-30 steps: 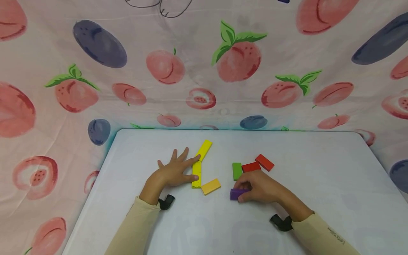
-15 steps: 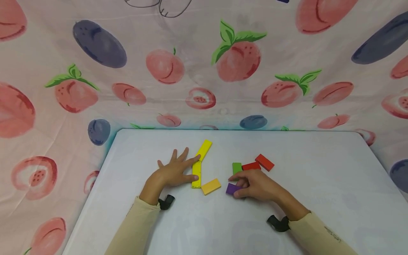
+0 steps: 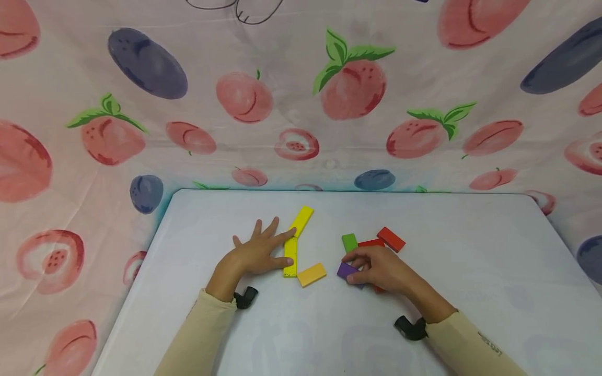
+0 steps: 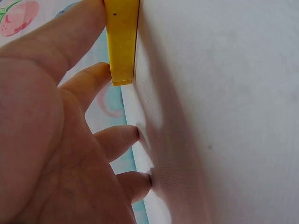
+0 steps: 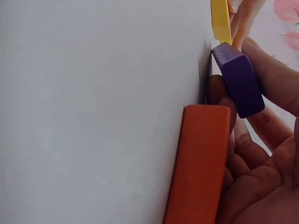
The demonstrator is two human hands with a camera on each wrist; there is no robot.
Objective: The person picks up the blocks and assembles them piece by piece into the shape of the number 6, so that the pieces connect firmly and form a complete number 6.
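- Near the green block (image 3: 349, 243), we've got the purple block (image 3: 345, 269) tilted, pinched in the right hand (image 3: 382, 268) between thumb and fingers; a lopsided hold could let it slip.
- Our left hand (image 3: 256, 255) is splayed, touching the yellow blocks (image 3: 291, 248); a twitch might skew them.
- The orange block (image 5: 201, 163) sits beside those right fingers; a sweep could bump it.

Your left hand (image 3: 254, 255) lies spread on the white bench (image 3: 305, 324), its thumb on the lower yellow block (image 3: 290, 248) and its index finger near where that meets the slanted upper yellow block (image 3: 303, 218); a light-orange block (image 3: 312, 274) lies just beside the lower one. Your right hand (image 3: 385, 267) pinches a purple block (image 3: 345, 270), with a green block (image 3: 349, 242) and two red blocks (image 3: 391, 238) just beyond it. Fruit-printed cloth (image 3: 287, 99) hangs behind.
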